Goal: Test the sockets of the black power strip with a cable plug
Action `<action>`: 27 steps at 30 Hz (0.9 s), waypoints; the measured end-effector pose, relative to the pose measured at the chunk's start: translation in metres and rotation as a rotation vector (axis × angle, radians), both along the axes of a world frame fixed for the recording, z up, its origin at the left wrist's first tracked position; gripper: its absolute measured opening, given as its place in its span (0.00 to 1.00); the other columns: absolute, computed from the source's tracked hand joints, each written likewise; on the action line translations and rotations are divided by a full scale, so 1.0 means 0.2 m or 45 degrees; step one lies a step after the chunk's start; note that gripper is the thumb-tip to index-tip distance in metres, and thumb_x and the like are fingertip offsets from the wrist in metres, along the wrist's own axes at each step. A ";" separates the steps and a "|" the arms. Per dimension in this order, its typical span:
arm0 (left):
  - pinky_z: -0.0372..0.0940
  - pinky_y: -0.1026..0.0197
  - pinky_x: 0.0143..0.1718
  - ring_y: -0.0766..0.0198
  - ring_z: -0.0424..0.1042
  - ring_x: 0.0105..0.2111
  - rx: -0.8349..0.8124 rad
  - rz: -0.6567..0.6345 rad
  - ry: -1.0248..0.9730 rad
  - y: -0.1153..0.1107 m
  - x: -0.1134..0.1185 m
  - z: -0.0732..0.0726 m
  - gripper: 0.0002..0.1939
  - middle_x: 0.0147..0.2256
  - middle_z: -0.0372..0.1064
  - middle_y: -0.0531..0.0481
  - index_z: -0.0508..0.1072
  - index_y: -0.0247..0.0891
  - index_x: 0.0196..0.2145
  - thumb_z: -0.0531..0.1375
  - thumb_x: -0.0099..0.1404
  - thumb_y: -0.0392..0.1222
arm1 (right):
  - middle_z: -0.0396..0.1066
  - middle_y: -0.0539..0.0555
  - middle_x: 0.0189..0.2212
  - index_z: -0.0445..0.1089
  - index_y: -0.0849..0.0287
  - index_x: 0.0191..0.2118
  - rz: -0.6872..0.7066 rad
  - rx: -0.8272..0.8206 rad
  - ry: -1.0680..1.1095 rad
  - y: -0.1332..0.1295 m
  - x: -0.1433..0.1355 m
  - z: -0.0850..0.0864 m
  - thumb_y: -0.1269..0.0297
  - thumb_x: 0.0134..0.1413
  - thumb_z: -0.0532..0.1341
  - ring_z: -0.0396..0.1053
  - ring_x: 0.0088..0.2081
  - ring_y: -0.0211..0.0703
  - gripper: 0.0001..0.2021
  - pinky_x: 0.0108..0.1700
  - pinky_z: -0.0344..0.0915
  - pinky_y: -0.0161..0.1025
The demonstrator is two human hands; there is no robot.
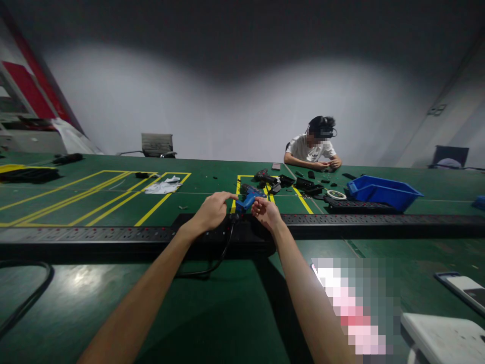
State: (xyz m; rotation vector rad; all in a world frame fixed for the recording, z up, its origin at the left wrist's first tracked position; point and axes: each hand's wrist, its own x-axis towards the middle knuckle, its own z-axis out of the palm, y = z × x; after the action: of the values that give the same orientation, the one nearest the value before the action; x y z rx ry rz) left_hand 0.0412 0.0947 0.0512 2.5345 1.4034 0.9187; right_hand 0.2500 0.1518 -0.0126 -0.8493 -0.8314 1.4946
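A blue tool (246, 202), perhaps a small drill, lies at the middle of the green table just behind the long black power strip (322, 220). My left hand (214, 211) is at its left, with the index finger stretched toward the blue part and the other fingers curled. On the right side, my right hand (266, 212) has thumb and fingers pinched together beside the tool; what they hold, if anything, is too small to make out. A black plug (234, 218) with a cable is below the tool, between my hands.
Black parts (308, 186) and another drill (265, 177) lie behind. A blue bin (384, 192) and a white coil (336, 195) are at the right. White bags (163, 187) lie left. A person (312, 146) sits across the table. A phone (464, 288) is near right.
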 end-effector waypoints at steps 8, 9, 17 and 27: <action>0.62 0.59 0.52 0.61 0.73 0.44 -0.283 0.225 0.022 0.11 0.00 -0.17 0.27 0.43 0.76 0.52 0.66 0.44 0.55 0.50 0.58 0.30 | 0.68 0.46 0.25 0.68 0.59 0.32 0.094 0.295 -0.293 0.00 -0.08 -0.04 0.59 0.45 0.67 0.66 0.30 0.35 0.11 0.37 0.62 0.33; 0.62 0.58 0.52 0.61 0.73 0.45 -0.301 0.218 0.014 0.10 0.00 -0.17 0.27 0.43 0.76 0.52 0.66 0.44 0.55 0.50 0.58 0.30 | 0.68 0.47 0.27 0.68 0.59 0.32 0.089 0.390 -0.444 0.00 -0.09 -0.05 0.57 0.44 0.68 0.66 0.31 0.36 0.13 0.38 0.62 0.33; 0.62 0.57 0.53 0.57 0.72 0.48 -0.282 0.258 0.104 0.09 0.00 -0.17 0.26 0.47 0.75 0.50 0.69 0.45 0.54 0.51 0.59 0.32 | 0.70 0.52 0.37 0.70 0.57 0.35 -0.135 0.682 -1.338 -0.05 -0.18 -0.09 0.48 0.46 0.66 0.65 0.42 0.43 0.18 0.45 0.59 0.38; 0.59 0.54 0.56 0.57 0.64 0.54 -0.100 0.201 0.196 0.16 -0.04 -0.30 0.20 0.51 0.69 0.47 0.73 0.42 0.46 0.51 0.58 0.32 | 0.71 0.49 0.35 0.63 0.51 0.53 -0.039 0.479 -1.417 -0.08 -0.19 -0.08 0.43 0.48 0.64 0.68 0.39 0.45 0.29 0.44 0.58 0.39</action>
State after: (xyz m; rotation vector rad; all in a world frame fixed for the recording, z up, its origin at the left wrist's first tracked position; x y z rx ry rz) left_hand 0.0331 0.1257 -0.0082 2.5121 1.6691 0.6862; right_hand 0.2125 0.1355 -0.0280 -1.3869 -1.8162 0.6931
